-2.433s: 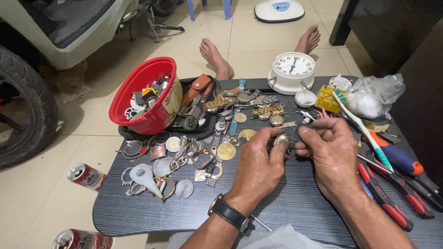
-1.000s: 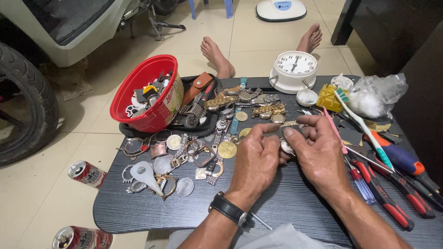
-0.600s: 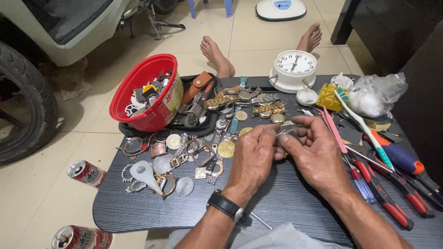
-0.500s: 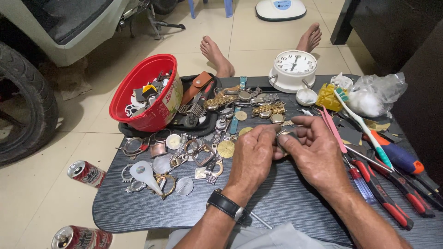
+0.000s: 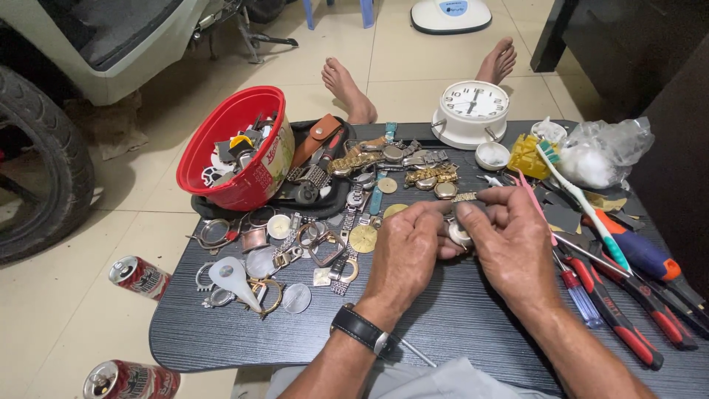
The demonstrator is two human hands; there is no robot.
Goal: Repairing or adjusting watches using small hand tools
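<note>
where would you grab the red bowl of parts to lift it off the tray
Probably the red bowl is best taken at its rim on the near-left side, coming from the left. It leans toward the watches, its open mouth turned up and left, so that rim stands clear; the right side crowds the black tray and brown strap. A second hand under its wall would steady the loose parts.

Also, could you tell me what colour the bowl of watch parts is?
The bowl is red, clearest in the head view.
</note>
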